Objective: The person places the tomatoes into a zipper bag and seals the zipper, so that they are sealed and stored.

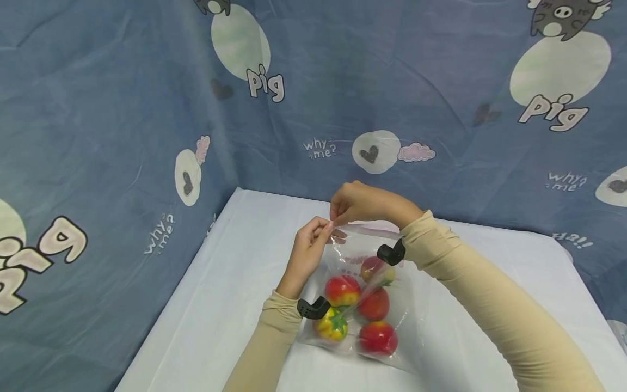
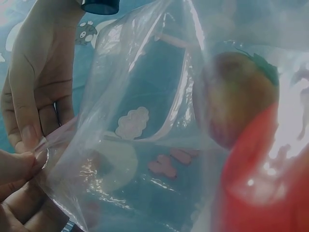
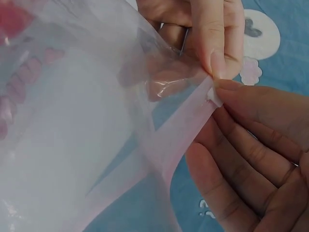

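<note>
A clear plastic bag point(image 1: 406, 326) with a pink strip along its mouth point(image 3: 178, 130) stretches over the white table. Inside lie several fruits: a red-yellow one point(image 1: 343, 290), a yellow one with green leaves point(image 1: 331, 325), a glossy red one point(image 1: 379, 338), a round red one point(image 1: 374, 305) and one with a green leaf point(image 2: 236, 96). At the bag's upper left corner, my left hand point(image 1: 308, 247) pinches the edge between thumb and finger. Right against it, my right hand point(image 1: 360, 204) pinches the same corner, beside a small white piece point(image 3: 214, 96) on the strip.
The white table point(image 1: 250, 245) runs back to a blue printed cloth point(image 1: 303, 163) that hangs behind it and along the left side. A black wrist mount sits on each arm, the left mount point(image 1: 313, 308) overlapping the bag's left side in the head view.
</note>
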Available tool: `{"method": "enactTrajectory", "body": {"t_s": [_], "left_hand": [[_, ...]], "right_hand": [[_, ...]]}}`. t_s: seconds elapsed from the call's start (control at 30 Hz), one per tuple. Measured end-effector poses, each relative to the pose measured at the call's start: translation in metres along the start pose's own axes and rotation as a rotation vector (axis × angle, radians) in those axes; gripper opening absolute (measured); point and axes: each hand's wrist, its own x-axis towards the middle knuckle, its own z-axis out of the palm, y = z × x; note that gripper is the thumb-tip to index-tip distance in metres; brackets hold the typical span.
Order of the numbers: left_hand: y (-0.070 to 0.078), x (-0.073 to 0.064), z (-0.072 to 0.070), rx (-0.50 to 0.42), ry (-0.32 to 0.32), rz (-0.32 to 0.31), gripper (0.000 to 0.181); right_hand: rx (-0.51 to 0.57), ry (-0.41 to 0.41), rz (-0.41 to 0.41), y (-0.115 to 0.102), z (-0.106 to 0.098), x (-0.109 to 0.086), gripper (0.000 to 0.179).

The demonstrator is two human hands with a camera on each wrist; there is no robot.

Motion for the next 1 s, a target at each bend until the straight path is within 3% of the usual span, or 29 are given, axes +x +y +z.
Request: {"method": "enactTrajectory", "body": {"t_s": [0.47,1.0], "left_hand": [[0.0016,-0.0010,0.0026,0.010,0.047,0.032,0.021],[0.0007,-0.0011,0.0020,0.015,0.082,0.021,0.017]], "right_hand": [[0.016,-0.041,0.053,0.0015,-0.0032,-0.0017,0.004],[0.027,-0.094,0.109,0.0069,-0.0047,-0.0089,0.005]]}}
